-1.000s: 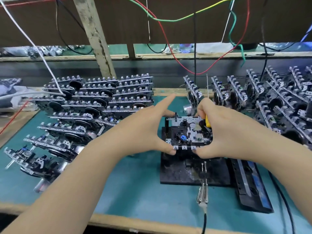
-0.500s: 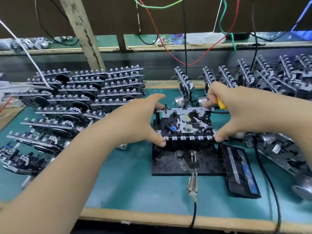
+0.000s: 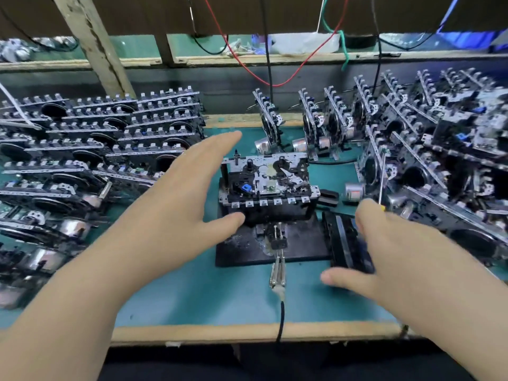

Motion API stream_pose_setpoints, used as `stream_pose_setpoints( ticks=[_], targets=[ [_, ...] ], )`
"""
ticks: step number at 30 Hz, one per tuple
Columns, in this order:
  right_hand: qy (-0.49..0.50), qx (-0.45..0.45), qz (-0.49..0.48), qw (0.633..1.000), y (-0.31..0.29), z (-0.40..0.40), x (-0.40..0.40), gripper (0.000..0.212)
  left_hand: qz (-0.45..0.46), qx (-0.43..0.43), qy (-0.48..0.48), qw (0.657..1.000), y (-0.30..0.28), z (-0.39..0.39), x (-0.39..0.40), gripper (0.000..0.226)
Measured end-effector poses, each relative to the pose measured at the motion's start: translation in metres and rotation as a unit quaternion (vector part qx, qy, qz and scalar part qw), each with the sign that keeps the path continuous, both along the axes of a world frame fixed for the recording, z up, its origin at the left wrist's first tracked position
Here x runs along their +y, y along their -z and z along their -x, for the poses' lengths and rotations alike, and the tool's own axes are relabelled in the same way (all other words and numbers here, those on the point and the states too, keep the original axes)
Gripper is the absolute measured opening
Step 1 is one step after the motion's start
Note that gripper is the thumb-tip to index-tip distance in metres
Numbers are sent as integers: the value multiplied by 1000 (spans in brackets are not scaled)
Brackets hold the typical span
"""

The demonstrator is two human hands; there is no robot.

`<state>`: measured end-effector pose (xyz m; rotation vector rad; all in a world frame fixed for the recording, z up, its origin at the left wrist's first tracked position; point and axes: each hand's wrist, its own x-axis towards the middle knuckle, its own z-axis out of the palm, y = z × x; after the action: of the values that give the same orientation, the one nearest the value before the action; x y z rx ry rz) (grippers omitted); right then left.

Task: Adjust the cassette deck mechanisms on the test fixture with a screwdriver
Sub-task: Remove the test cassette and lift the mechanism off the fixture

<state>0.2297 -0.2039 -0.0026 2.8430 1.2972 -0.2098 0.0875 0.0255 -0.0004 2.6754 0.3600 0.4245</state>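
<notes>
A cassette deck mechanism [image 3: 269,182] sits on the black test fixture [image 3: 302,243] at the centre of the green bench. My left hand [image 3: 187,193] hovers just left of it with fingers straight; its thumb is near the mechanism's front left corner and holds nothing. My right hand [image 3: 398,251] is lower right, over a black cassette [image 3: 343,237] lying beside the fixture, thumb and forefinger spread around it. A screwdriver [image 3: 383,185] with a yellow handle is tucked in that hand, its shaft pointing up.
Stacks of mechanisms [image 3: 96,149] fill the left of the bench, and more of them [image 3: 439,160] stand on edge at the back right. A metal clip on a black cable [image 3: 278,270] lies in front of the fixture. The bench's wooden front edge [image 3: 220,332] is close.
Both hands have let go of the mechanism on the fixture. My left hand opened and drew slightly left; my right hand dropped down and right to the cassette, still carrying the screwdriver.
</notes>
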Motion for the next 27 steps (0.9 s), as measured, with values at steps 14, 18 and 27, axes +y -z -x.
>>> stream_pose_setpoints(
  ticks=[14,18,27],
  targets=[
    [-35,-40,-262,964,-13,5,-11,29,142,-37,-46,988,-32,-3,-40,61],
    [-43,14,-212,976,-5,5,-10,26,127,-67,-23,989,-20,2,-42,49],
    [-196,349,-538,742,-29,-22,30,36,281,-67,140,947,-25,0,-42,79]
  ],
)
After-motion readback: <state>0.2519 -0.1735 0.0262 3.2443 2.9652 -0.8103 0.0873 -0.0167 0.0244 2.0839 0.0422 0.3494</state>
